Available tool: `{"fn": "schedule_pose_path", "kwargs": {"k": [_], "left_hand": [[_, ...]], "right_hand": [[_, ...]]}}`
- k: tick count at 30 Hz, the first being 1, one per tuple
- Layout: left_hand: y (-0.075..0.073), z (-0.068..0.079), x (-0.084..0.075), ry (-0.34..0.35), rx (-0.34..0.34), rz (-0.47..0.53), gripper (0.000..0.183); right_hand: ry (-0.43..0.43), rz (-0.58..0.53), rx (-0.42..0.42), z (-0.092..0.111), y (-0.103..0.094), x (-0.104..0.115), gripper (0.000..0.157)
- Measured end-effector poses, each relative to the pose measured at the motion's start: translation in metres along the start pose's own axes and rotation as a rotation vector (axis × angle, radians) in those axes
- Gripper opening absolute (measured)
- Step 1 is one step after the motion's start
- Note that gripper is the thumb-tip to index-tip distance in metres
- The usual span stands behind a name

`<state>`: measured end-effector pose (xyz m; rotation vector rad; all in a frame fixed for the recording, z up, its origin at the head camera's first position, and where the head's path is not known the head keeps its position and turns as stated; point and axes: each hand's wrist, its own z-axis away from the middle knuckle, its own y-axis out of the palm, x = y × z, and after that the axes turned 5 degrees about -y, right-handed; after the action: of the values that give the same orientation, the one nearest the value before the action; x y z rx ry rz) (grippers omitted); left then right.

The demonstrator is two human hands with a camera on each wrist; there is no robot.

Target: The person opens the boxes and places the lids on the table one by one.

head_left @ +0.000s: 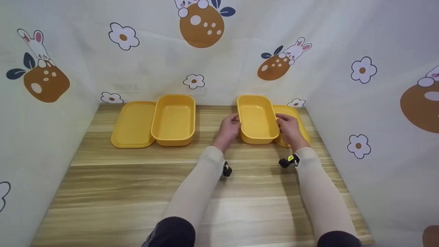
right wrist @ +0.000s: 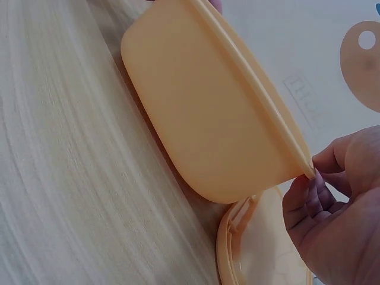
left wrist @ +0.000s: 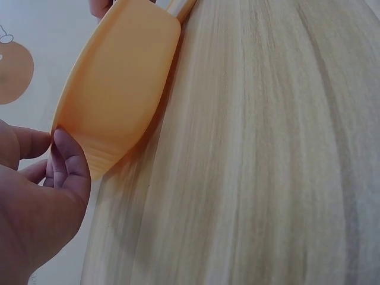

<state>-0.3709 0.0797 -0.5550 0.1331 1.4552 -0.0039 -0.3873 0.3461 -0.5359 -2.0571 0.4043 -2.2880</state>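
A yellow plastic food container, without its lid and with nothing inside, is between my two hands at the back right of the table. My left hand pinches its left rim; the left wrist view shows thumb and fingertips on the container's edge. On the opposite side my right hand pinches the right rim, and in the right wrist view the container looks slightly tilted, partly above a yellow lid. That lid lies flat behind my right hand, partly hidden by hand and container.
Further left stands a second yellow container, its bottom bare. Beside it lies another yellow lid, tucked against the container's left side. A printed cloth encloses the wooden table at the back and both sides.
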Motion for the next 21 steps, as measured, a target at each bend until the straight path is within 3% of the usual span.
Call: {"fn": "schedule_pose_path", "kwargs": {"k": [21], "left_hand": [[0.0021,0.0023,0.0036,0.000,0.018,0.037,0.053]], "right_hand": [[0.014,-0.043,0.002,-0.0001,0.0022,-0.0017,0.046]]}}
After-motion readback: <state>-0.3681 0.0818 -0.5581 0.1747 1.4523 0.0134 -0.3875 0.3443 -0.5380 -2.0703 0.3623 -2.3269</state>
